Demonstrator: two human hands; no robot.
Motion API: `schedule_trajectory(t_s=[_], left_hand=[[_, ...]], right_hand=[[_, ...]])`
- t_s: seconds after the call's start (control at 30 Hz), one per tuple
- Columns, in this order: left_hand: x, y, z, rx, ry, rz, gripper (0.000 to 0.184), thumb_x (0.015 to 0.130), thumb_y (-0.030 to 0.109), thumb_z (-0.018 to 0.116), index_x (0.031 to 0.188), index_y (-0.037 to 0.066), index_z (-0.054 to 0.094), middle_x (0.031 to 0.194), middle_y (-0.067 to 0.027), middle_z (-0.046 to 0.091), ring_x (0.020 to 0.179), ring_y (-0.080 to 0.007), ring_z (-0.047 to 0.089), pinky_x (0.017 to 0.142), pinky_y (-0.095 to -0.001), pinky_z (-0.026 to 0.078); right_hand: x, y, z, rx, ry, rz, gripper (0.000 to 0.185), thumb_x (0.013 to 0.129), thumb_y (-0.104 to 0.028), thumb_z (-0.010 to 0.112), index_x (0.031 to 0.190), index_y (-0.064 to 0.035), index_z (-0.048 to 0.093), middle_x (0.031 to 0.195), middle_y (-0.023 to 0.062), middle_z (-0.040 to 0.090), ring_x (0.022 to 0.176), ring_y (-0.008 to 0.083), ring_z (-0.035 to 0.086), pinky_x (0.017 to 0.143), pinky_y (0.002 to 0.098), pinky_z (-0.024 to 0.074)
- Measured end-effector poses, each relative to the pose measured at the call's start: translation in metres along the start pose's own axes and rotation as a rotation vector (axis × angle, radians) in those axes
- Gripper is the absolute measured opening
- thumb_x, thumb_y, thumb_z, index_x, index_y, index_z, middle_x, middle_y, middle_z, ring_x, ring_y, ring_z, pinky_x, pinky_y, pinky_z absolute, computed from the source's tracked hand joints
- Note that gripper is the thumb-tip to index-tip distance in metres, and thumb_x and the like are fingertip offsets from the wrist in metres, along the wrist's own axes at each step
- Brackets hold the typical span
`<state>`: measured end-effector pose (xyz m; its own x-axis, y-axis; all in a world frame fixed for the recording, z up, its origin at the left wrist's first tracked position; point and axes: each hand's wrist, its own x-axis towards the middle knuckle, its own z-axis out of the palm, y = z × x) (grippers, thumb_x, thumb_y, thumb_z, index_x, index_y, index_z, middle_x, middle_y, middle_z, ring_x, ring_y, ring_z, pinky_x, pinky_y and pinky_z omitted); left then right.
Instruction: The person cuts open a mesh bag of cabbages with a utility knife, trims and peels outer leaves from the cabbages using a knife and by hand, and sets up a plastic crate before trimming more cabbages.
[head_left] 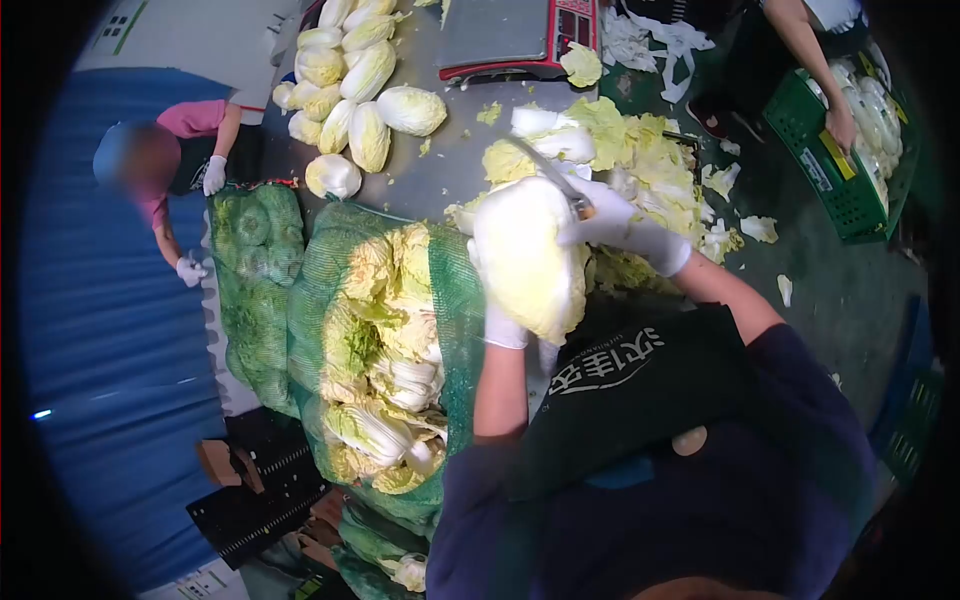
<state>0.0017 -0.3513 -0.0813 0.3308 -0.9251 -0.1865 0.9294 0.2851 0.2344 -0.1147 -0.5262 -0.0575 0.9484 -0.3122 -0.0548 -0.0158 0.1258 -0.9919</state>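
Observation:
A napa cabbage (pixel 527 250) is held up in front of my apron. My left hand (pixel 503 322), in a white glove, grips it from below and the side, with most of its fingers hidden behind the cabbage. A knife (pixel 543 163) is in my gloved right hand (pixel 612 222), closed around its handle. The blade lies across the top of the cabbage; whether it cuts in, I cannot tell. Just beyond, trimmed cabbage leaves (pixel 655 165) are heaped at the table's edge. Close on the left, an open green mesh sack (pixel 462 300) holds several untrimmed cabbages (pixel 400 385).
Several trimmed cabbages (pixel 368 135) lie on the metal table (pixel 455 130), near a red-edged scale (pixel 500 45). A co-worker (pixel 195 120) stands beyond another filled mesh sack (pixel 255 230). At right, another person's hand (pixel 840 128) grips a green crate (pixel 825 165). Loose leaves (pixel 758 229) litter the floor.

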Motion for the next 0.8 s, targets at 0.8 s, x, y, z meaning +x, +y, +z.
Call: schedule_trajectory(t_s=[0.8], left_hand=[[-0.018, 0.014, 0.017, 0.859, 0.072, 0.004, 0.075, 0.073, 0.024, 0.069, 0.135, -0.002, 0.037, 0.128, -0.0148, 0.049, 0.117, -0.0244, 0.050, 0.100, -0.0346, 0.040]], right_hand=[[-0.018, 0.008, -0.004, -0.017, 0.091, 0.228, 0.055, 0.071, 0.001, 0.061, 0.125, -0.0014, 0.052, 0.093, 0.0003, 0.059, 0.087, 0.0078, 0.054, 0.079, 0.0226, 0.0448]])
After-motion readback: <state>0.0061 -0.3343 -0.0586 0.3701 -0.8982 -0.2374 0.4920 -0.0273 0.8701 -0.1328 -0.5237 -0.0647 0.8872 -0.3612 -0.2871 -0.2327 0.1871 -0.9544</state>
